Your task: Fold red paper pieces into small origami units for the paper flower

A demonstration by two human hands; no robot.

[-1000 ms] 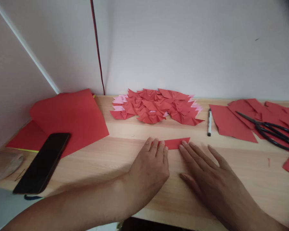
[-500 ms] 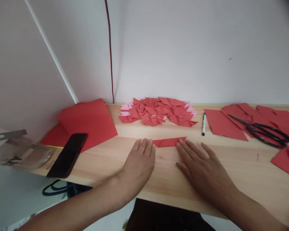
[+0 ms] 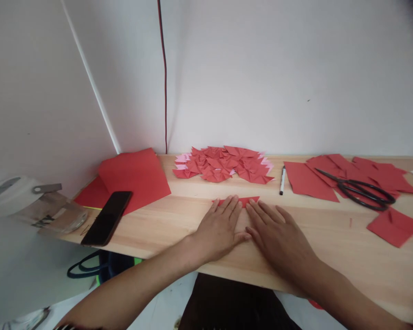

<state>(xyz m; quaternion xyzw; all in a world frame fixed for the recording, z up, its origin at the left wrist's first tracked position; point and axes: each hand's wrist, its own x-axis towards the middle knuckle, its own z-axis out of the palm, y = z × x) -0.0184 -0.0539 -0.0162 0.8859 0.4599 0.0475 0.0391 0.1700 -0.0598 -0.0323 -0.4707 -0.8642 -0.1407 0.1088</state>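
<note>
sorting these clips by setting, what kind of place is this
Probably a craft spot at a desk in a home or small room: a wooden tabletop against a plain wall, scissors on cut red paper, and a pile of folded red and pink pieces.

On the pale wooden table [image 3: 323, 243] before me lie red sheets [image 3: 137, 178], folded red and pink pieces [image 3: 223, 164], a marker [image 3: 282, 180] and more red paper [image 3: 309, 181].
</note>
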